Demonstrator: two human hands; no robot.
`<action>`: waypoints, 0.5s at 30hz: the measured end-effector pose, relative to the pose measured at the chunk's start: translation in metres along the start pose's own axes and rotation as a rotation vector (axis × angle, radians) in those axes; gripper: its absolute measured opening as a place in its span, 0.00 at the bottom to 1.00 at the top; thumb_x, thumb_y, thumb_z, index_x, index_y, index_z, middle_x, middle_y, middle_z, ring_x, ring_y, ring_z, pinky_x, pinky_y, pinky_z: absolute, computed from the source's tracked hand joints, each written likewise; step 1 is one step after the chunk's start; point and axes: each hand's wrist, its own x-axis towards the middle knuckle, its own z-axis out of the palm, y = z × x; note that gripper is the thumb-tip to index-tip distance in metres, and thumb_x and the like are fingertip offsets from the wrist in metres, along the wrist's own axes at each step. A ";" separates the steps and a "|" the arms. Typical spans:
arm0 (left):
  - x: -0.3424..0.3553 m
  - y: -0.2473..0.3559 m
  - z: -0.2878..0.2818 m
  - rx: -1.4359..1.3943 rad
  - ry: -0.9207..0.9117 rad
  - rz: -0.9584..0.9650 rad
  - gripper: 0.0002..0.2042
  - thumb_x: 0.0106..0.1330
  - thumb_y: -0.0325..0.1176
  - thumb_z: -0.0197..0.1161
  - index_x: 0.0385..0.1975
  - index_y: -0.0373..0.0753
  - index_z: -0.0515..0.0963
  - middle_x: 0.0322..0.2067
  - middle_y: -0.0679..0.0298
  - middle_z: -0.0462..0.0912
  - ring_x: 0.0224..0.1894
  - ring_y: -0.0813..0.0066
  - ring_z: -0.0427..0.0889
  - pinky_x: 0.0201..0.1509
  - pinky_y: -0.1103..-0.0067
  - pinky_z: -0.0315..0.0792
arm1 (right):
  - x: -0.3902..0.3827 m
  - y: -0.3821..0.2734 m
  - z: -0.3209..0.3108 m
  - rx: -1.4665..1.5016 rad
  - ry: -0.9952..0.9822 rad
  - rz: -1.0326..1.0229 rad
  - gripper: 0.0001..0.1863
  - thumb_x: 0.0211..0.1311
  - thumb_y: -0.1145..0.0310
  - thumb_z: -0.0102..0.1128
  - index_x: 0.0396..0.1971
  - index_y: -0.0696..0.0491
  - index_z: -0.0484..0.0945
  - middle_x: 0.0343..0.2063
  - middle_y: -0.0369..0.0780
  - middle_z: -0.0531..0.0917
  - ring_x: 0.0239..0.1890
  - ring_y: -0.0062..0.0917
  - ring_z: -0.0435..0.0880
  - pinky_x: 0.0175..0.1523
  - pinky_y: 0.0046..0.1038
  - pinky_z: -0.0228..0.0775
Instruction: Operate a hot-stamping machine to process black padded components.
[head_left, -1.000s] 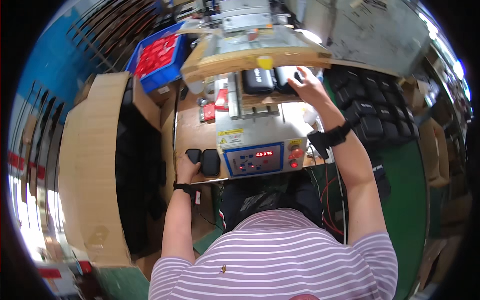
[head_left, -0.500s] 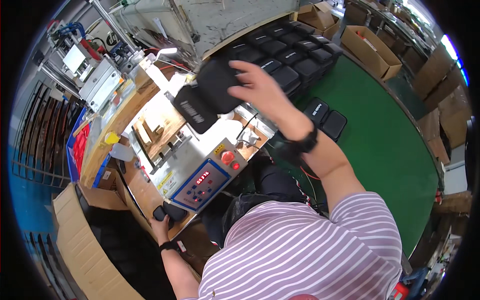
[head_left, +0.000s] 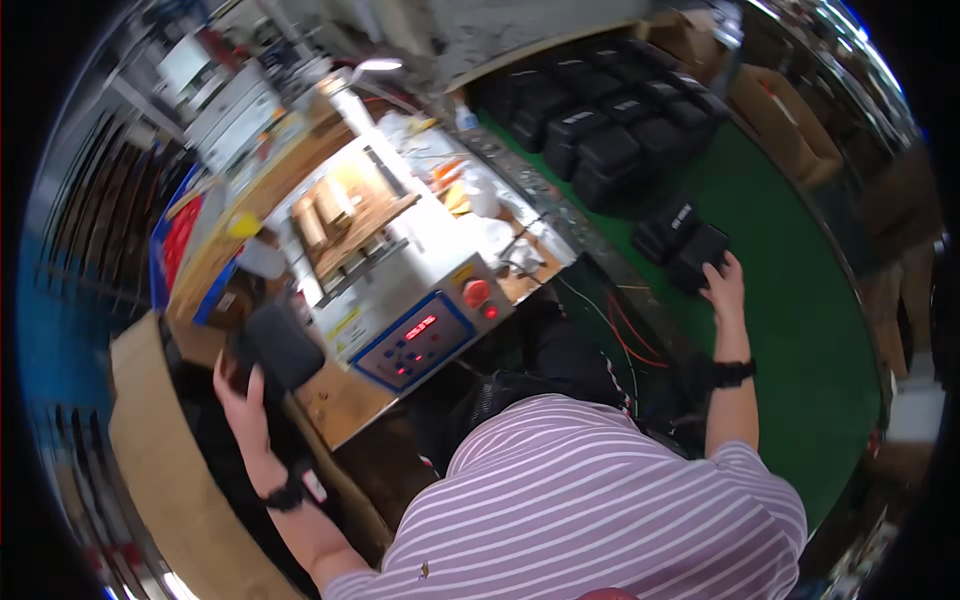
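Note:
My left hand (head_left: 240, 395) grips a dark, rounded case (head_left: 285, 345), raised beside the machine and above the open carton at the left. At the right, my right hand (head_left: 728, 288) has its fingers bent over the near edge of an opened-out black case (head_left: 700, 258) with pale lettering on one half. This case is over the green tabletop (head_left: 790, 360); whether another lies beneath it, I cannot tell. Between my hands stands a machine with a blue-framed control panel (head_left: 415, 340), its red display lit. Wooden blocks (head_left: 330, 215) sit on its bright bed.
Several black cases (head_left: 610, 150) are stacked at the far end of the green table. A cardboard carton (head_left: 150, 450) with black contents opens at my left. Loose cables (head_left: 630, 335) hang between machine and table. Another carton (head_left: 785, 125) stands far right.
My right hand has carried the opened-out black case from above the machine rightward to the green table. My left hand has lifted a dark case off the wooden ledge by the panel.

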 end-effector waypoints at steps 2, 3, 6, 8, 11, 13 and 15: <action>0.019 0.043 0.025 -0.104 -0.097 0.006 0.31 0.57 0.26 0.62 0.60 0.37 0.56 0.52 0.56 0.64 0.53 0.70 0.68 0.54 0.76 0.65 | 0.032 0.033 -0.020 -0.362 0.050 -0.575 0.31 0.52 0.70 0.60 0.56 0.60 0.61 0.48 0.48 0.72 0.38 0.28 0.76 0.38 0.24 0.73; 0.025 0.061 0.034 -0.103 -0.111 0.062 0.30 0.57 0.26 0.62 0.59 0.38 0.57 0.52 0.57 0.64 0.52 0.70 0.67 0.53 0.77 0.66 | 0.034 0.034 -0.018 -0.398 0.096 -0.563 0.30 0.52 0.70 0.60 0.56 0.60 0.62 0.49 0.48 0.71 0.37 0.26 0.76 0.39 0.23 0.72; 0.051 0.096 0.071 -0.156 -0.162 0.102 0.29 0.55 0.30 0.65 0.56 0.36 0.61 0.50 0.55 0.68 0.51 0.71 0.68 0.52 0.77 0.66 | 0.013 0.006 -0.004 -0.286 0.065 -0.515 0.30 0.56 0.72 0.57 0.58 0.60 0.59 0.50 0.43 0.71 0.37 0.17 0.75 0.37 0.17 0.68; 0.079 0.094 0.096 0.054 -0.099 0.455 0.23 0.57 0.34 0.63 0.52 0.34 0.67 0.47 0.53 0.73 0.48 0.67 0.73 0.51 0.75 0.67 | -0.010 -0.026 0.015 -0.172 -0.064 -0.464 0.28 0.58 0.72 0.55 0.59 0.58 0.59 0.50 0.41 0.71 0.37 0.16 0.74 0.37 0.16 0.67; 0.096 0.124 0.131 0.500 -0.087 0.424 0.27 0.56 0.48 0.59 0.49 0.33 0.70 0.48 0.47 0.73 0.52 0.55 0.71 0.54 0.71 0.65 | -0.029 -0.040 0.039 -0.016 -0.249 -0.389 0.27 0.59 0.73 0.53 0.59 0.56 0.59 0.48 0.38 0.71 0.37 0.14 0.73 0.37 0.14 0.65; 0.115 0.120 0.154 0.554 -0.191 0.354 0.28 0.56 0.52 0.57 0.51 0.36 0.70 0.50 0.48 0.72 0.53 0.53 0.70 0.56 0.68 0.64 | -0.032 -0.041 0.050 0.080 -0.369 -0.372 0.25 0.59 0.75 0.52 0.58 0.55 0.60 0.45 0.37 0.72 0.33 0.13 0.72 0.38 0.14 0.64; 0.128 0.104 0.171 0.720 -0.273 0.315 0.30 0.61 0.55 0.48 0.56 0.40 0.65 0.55 0.48 0.66 0.59 0.54 0.63 0.62 0.69 0.57 | -0.035 -0.041 0.056 0.089 -0.429 -0.355 0.25 0.60 0.75 0.52 0.58 0.55 0.61 0.44 0.37 0.73 0.34 0.13 0.73 0.38 0.14 0.65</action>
